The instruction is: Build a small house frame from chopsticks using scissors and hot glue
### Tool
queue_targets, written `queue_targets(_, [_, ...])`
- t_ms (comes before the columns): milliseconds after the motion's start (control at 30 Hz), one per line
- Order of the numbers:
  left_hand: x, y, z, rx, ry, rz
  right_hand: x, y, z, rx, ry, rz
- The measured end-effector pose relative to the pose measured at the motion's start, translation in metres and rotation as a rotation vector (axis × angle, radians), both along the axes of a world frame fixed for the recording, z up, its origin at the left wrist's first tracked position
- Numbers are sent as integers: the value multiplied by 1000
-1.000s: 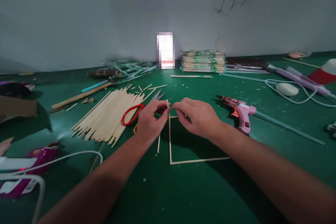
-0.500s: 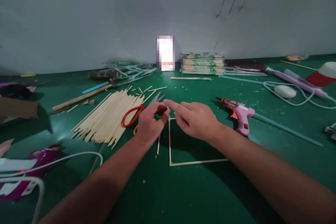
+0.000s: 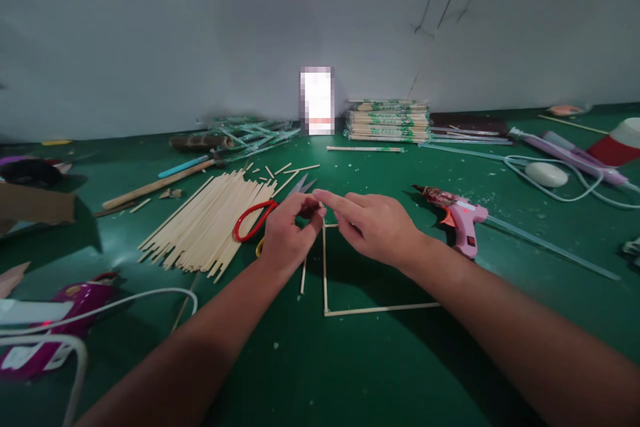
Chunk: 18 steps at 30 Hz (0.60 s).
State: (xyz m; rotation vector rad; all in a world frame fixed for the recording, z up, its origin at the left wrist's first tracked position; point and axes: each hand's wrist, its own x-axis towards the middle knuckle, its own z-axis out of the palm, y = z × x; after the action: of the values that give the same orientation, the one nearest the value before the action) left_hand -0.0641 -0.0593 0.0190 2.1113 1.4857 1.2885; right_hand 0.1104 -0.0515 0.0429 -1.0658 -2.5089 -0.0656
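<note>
My left hand (image 3: 290,227) is closed in a pinch, its fingertips around a short pale wooden stick (image 3: 321,205) that is mostly hidden. Its place is just above a corner of a rectangular frame of thin sticks (image 3: 325,273) lying on the table. From the right, my right hand (image 3: 377,223) stretches its index finger across to the left fingertips, the other fingers loosely bent and nothing visibly held. Scissors (image 3: 250,219) with red and yellow handles lie beside my left hand, partly covered by it. One loose stick (image 3: 303,277) rests below that hand.
Many wooden sticks (image 3: 200,223) are spread at left. A pink glue gun (image 3: 465,217) with a clear glue stick lies at right, a purple corded device (image 3: 75,310) at lower left. Wrapped chopsticks (image 3: 387,121) are stacked against the wall, near a bright blurred rectangle (image 3: 317,100).
Both hands keep almost the same pose at the frame's corner. The whole view has shifted very slightly.
</note>
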Motion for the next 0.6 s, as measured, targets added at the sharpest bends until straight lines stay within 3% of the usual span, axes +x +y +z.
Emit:
queue_targets(167, [-2,0,-3,-14,-3,-13,1,0,-2,57,-5,53])
queue_targets(600, [0,0,-2,-13,-33,-26,0,0,-5,63,17,10])
